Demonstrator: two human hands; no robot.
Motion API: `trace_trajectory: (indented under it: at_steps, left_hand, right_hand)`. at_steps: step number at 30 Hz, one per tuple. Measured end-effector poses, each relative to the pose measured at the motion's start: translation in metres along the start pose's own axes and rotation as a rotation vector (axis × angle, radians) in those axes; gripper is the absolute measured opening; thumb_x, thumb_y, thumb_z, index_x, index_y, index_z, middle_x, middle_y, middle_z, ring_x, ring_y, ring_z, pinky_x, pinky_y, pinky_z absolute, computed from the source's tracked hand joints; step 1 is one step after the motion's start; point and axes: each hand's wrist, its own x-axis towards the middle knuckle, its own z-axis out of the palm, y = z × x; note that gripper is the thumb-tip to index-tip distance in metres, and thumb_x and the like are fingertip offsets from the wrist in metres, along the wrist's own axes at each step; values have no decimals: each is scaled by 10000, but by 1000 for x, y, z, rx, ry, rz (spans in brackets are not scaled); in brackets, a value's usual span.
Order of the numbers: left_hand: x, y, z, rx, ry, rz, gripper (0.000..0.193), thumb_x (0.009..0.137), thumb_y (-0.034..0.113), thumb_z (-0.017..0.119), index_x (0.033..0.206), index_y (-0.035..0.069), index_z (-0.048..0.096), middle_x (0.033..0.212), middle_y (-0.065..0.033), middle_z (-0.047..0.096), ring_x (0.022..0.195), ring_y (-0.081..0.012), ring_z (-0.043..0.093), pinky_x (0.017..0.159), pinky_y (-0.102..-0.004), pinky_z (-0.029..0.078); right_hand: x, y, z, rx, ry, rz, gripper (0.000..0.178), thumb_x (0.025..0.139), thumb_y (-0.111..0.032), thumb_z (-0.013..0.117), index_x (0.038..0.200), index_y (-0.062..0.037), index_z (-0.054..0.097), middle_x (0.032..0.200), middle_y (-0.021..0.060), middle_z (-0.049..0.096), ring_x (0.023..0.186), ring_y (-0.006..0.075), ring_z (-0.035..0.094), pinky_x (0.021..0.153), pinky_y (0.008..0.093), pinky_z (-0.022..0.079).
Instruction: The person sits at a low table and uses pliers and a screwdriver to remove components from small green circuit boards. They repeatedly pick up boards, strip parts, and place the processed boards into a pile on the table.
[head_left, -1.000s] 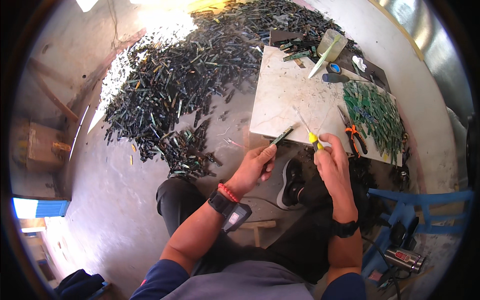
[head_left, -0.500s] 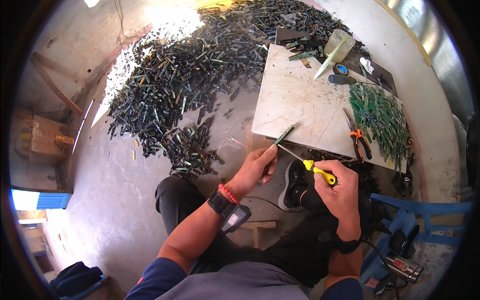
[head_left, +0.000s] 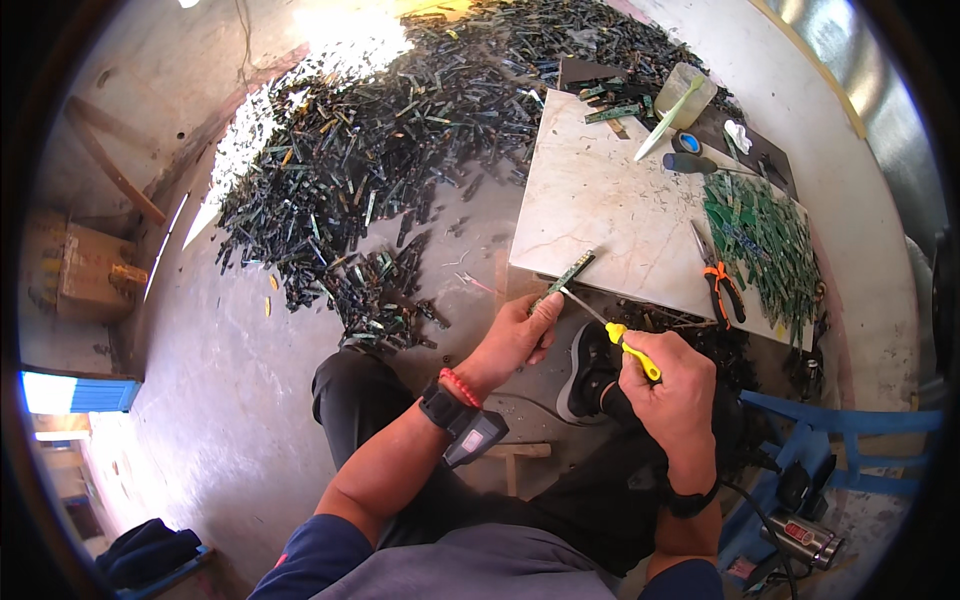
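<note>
My left hand [head_left: 517, 335] pinches a narrow green circuit strip [head_left: 566, 276] by its lower end, its top resting against the near edge of a pale stone slab [head_left: 600, 205]. My right hand [head_left: 676, 381] grips a yellow-handled screwdriver [head_left: 626, 346], its thin metal shaft pointing up-left with the tip touching the strip near my left fingers. Both hands hover over my lap, just in front of the slab.
On the slab lie orange-handled pliers [head_left: 718, 279] and a heap of green strips [head_left: 765, 240] at the right. A clear plastic cup [head_left: 684, 96] stands at the far corner. A large dark pile of circuit strips [head_left: 400, 140] covers the floor beyond. A blue frame [head_left: 840, 430] is at right.
My right hand has dropped back from the slab's edge and turned the screwdriver so that its tip meets the strip. The left hand with the strip stays at the slab's near edge.
</note>
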Motion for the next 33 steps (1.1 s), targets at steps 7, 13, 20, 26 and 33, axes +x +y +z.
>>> trace_trajectory:
  at_steps: [7, 13, 20, 26, 33]
  left_hand:
    - [1, -3, 5, 163, 57, 82, 405, 968, 424, 502, 932, 25, 559, 624, 28, 449, 512, -62, 406, 440, -236, 332]
    - [3, -3, 5, 252, 131, 181, 405, 955, 423, 525, 849, 33, 535, 626, 29, 463, 528, -57, 400, 457, -242, 335]
    - [5, -8, 1, 332, 139, 228, 415, 961, 412, 513, 790, 34, 527, 633, 23, 473, 549, -65, 412, 471, -251, 345]
    - [7, -13, 0, 367, 110, 201, 422, 976, 403, 483, 774, 34, 511, 629, 21, 467, 556, -69, 419, 479, -261, 355]
    - [4, -8, -1, 362, 98, 186, 413, 978, 374, 489, 772, 18, 520, 633, 11, 484, 577, -74, 436, 499, -271, 373]
  right_hand:
    - [-8, -14, 5, -125, -17, 20, 178, 754, -66, 691, 927, -90, 658, 687, 69, 560, 552, 245, 555, 485, 337, 454]
    - [-15, 7, 4, 620, -119, 666, 163, 903, -123, 586, 1040, -38, 608, 749, 32, 562, 518, 63, 455, 451, 233, 385]
    - [-15, 12, 4, 1146, -251, 972, 239, 934, -142, 556, 1150, -41, 564, 714, -18, 496, 476, 11, 343, 409, 182, 277]
    - [-27, -2, 30, 110, -51, 200, 274, 833, -97, 650, 1100, -38, 637, 950, 189, 673, 868, 305, 675, 716, 347, 534]
    - [-15, 7, 16, 1027, -204, 953, 195, 914, -117, 557, 1085, -35, 604, 655, -35, 468, 461, 23, 370, 385, 202, 289]
